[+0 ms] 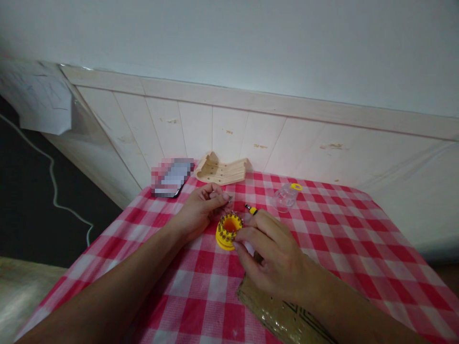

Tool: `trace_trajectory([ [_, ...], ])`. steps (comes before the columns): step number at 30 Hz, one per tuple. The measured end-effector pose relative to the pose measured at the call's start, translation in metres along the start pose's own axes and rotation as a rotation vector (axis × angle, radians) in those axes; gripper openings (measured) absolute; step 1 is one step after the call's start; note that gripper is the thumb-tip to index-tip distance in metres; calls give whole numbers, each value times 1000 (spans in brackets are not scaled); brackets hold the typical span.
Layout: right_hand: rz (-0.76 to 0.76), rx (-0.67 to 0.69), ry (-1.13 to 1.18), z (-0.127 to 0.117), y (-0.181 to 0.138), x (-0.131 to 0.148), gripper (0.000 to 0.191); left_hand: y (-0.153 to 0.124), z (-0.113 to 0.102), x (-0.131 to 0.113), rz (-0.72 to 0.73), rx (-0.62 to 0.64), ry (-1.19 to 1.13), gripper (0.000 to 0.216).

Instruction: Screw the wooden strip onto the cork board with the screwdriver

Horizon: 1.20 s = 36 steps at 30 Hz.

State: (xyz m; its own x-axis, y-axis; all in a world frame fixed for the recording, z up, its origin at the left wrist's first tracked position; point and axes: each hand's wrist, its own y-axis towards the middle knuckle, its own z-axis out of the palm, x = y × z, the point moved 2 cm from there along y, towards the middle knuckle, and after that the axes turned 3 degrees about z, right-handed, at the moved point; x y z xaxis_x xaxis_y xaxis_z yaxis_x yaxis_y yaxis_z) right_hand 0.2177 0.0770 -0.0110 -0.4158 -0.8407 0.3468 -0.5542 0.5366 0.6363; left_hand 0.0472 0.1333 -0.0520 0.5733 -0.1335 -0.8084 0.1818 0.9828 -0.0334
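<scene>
A round yellow bit holder with several small metal bits round its rim stands on the red-and-white checked tablecloth. My left hand rests just left of it, fingers curled, pinching a small metal bit above the holder. My right hand is at the holder's right side, fingers bent, touching its edge. A small yellow-and-black screwdriver handle pokes out behind my right hand.
A clear plastic lid with a yellow ring lies to the right. A light wooden piece and a phone sit at the table's far edge by the panelled wall. Brown packaging lies under my right wrist.
</scene>
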Motion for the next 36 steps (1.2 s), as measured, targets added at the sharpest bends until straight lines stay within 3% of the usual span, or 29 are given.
trace_trajectory([
  [9,117,51,81,0,1,-4,10,0,1,0,9,-8,7,37],
  [18,202,-94,132,-8,0,-2,17,0,0,0,11,-19,13,37],
  [25,43,-24,40,-4,-2,0,12,-1,2,0,22,-12,9,38],
  [36,-10,1,-93,1,-1,6,12,0,0,0,8,-11,-2,38],
])
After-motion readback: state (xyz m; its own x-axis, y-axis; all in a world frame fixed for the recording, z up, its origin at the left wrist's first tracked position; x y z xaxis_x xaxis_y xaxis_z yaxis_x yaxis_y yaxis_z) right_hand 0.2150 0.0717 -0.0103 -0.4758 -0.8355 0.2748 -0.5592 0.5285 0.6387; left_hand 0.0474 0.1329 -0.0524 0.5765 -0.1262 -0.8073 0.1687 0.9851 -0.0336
